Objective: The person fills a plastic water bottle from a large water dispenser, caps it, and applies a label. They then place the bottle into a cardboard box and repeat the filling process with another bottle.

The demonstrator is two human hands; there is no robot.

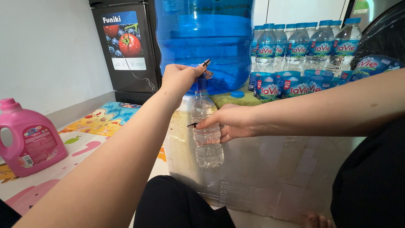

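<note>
Both hands work at one clear bottle: the right hand wraps around its middle, holding it under the tap, which the left hand pinches. Above, a blue water jug stands at the white box's front edge, with a patterned floor mat to the left.

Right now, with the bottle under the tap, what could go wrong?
1. The small clear bottle has a narrow neck under the tap; any tilt could spill water down the white box.
2. Only the right hand holds the bottle; its grip may slip.
3. The left hand partly hides the tap, risking overfill.
</note>
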